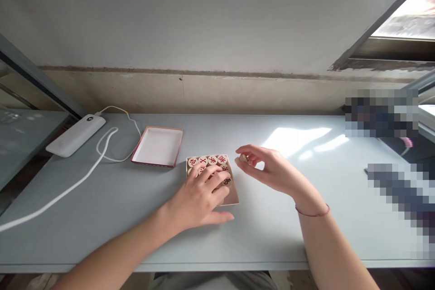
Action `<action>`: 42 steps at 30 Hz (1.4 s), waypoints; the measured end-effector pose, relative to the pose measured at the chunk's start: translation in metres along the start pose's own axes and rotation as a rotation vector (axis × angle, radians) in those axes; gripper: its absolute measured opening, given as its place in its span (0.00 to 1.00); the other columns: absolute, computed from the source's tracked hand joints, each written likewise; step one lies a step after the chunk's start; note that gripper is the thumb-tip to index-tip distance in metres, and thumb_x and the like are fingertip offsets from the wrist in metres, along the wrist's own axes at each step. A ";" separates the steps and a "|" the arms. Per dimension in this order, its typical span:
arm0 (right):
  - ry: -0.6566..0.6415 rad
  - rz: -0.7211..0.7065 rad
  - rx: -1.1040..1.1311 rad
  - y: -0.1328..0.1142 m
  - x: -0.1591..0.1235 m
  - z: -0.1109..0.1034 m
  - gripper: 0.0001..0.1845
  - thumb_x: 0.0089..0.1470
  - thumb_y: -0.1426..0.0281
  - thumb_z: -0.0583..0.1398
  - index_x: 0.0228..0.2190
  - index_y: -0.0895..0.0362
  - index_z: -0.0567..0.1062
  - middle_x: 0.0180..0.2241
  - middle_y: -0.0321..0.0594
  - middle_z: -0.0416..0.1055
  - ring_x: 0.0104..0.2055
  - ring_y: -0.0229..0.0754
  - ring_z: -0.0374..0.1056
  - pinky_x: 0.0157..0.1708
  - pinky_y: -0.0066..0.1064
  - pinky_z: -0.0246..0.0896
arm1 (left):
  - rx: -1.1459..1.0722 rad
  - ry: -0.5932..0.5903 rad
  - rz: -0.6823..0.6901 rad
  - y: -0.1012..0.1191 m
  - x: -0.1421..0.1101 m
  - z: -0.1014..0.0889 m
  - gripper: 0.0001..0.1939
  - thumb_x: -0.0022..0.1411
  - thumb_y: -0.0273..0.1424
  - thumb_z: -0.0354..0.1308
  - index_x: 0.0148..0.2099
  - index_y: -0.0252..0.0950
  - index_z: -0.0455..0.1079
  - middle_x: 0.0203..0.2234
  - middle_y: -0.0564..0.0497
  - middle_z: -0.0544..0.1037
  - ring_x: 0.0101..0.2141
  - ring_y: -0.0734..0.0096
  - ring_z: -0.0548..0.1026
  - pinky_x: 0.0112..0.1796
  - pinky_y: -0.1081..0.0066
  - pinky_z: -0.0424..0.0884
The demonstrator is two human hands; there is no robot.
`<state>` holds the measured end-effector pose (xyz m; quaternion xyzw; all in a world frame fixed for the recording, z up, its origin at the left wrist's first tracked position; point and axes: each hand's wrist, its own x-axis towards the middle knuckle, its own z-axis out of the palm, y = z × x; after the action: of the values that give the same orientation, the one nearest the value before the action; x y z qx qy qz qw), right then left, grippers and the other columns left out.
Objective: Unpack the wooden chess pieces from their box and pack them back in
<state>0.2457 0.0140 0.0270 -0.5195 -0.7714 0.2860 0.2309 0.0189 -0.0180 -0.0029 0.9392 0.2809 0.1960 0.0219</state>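
A shallow open box (234, 197) holds rows of round Chinese chess pieces (212, 160) with red and black characters. My left hand (204, 195) lies over the box, fingers spread on the pieces and thumb stretched out past the front edge. It hides much of what is inside. Just right of the box, my right hand (268, 165) is raised a little, with a Chinese chess piece (242, 158) pinched between thumb and fingers. Whether it holds more than one piece I cannot tell.
The box lid (158, 146) lies inside up, left of the box. A white power bank (76, 136) with a white cable (78, 186) is farther left. Blurred-out items (380, 113) are at the right. A wall (204, 95) borders the table's (136, 226) back.
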 end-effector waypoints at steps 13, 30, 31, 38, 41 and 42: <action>-0.145 -0.095 0.421 -0.028 -0.004 0.010 0.13 0.57 0.60 0.59 0.40 0.55 0.71 0.33 0.39 0.73 0.32 0.37 0.69 0.34 0.30 0.68 | -0.175 0.360 -0.191 0.007 0.007 -0.007 0.06 0.63 0.28 0.56 0.41 0.38 0.61 0.37 0.48 0.77 0.40 0.66 0.75 0.42 0.65 0.68; -0.019 -0.044 0.269 -0.019 -0.005 0.003 0.14 0.57 0.59 0.58 0.40 0.55 0.71 0.30 0.38 0.72 0.27 0.35 0.66 0.29 0.30 0.66 | -0.083 0.090 0.012 0.011 0.003 0.006 0.07 0.62 0.34 0.57 0.41 0.37 0.70 0.35 0.53 0.79 0.38 0.65 0.71 0.44 0.59 0.55; -0.024 -0.049 0.258 -0.020 -0.006 0.003 0.13 0.57 0.60 0.58 0.40 0.54 0.71 0.31 0.38 0.72 0.27 0.35 0.66 0.28 0.30 0.65 | -0.083 0.092 0.019 0.011 0.004 0.005 0.06 0.63 0.32 0.57 0.41 0.37 0.70 0.35 0.53 0.79 0.39 0.65 0.70 0.43 0.59 0.55; -0.083 -0.086 0.255 -0.024 -0.007 0.006 0.12 0.57 0.61 0.57 0.40 0.55 0.71 0.34 0.39 0.73 0.28 0.35 0.66 0.28 0.30 0.65 | -0.045 0.115 0.060 0.012 0.006 -0.001 0.05 0.64 0.27 0.55 0.36 0.37 0.71 0.31 0.55 0.80 0.36 0.70 0.71 0.43 0.61 0.55; -0.080 -0.078 0.255 -0.024 -0.006 0.006 0.12 0.57 0.61 0.57 0.39 0.55 0.71 0.33 0.39 0.73 0.27 0.35 0.65 0.28 0.29 0.65 | -0.043 0.108 0.083 0.012 0.006 -0.002 0.05 0.64 0.28 0.54 0.35 0.37 0.71 0.31 0.54 0.80 0.36 0.69 0.71 0.42 0.61 0.55; -0.079 -0.074 0.257 -0.024 -0.006 0.006 0.12 0.57 0.61 0.57 0.39 0.55 0.71 0.33 0.38 0.73 0.27 0.35 0.65 0.27 0.29 0.64 | -0.044 0.106 0.088 0.012 0.006 -0.002 0.05 0.64 0.28 0.54 0.35 0.37 0.71 0.31 0.54 0.80 0.36 0.70 0.71 0.42 0.61 0.55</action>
<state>0.2280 0.0000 0.0381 -0.4450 -0.7557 0.3938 0.2754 0.0291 -0.0251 0.0028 0.9383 0.2358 0.2522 0.0190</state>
